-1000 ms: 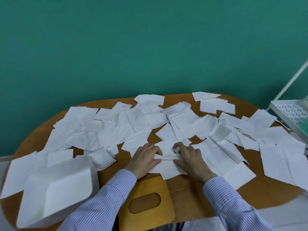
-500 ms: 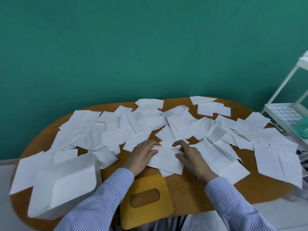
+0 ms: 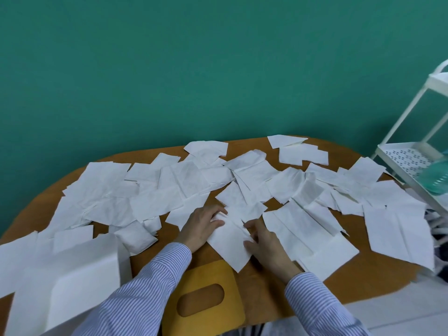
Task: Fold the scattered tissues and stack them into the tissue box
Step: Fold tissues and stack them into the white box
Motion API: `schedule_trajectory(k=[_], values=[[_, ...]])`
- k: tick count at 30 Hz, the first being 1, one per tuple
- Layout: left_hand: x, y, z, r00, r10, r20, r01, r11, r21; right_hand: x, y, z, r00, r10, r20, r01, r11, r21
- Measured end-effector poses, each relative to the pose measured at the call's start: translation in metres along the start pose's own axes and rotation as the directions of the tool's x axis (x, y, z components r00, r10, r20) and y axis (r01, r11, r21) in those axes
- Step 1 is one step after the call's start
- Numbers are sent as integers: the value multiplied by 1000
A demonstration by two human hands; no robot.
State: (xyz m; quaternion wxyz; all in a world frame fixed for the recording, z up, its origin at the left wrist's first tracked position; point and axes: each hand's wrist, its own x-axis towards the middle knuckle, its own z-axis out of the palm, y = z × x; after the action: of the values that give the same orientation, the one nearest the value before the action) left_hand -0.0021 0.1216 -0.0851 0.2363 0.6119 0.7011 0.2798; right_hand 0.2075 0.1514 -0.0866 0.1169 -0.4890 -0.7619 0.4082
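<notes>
Where hands [image 3: 203, 226] press, creased white tissue [image 3: 230, 241]

Two hands lie flat, side by side.

The left hand [image 3: 202, 226] points up and to the right, fingers [image 3: 217, 212] spread a little. The right hand [image 3: 265, 241] points up and to the left, fingers loose. Both arms wear striped sleeves [image 3: 145, 292] and reach forward.
</notes>
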Motion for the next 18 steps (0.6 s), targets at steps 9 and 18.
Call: schedule_trajectory(k=[9, 18], values=[[-20, 2, 3, 999, -10, 32, 10, 1000, -14, 9, 5, -26, 998, -1, 58, 11, 985, -171], [12, 13, -14, 998, 36, 43, -36, 999, 6, 3, 2, -27, 1000, -16, 9, 17, 994, -111]])
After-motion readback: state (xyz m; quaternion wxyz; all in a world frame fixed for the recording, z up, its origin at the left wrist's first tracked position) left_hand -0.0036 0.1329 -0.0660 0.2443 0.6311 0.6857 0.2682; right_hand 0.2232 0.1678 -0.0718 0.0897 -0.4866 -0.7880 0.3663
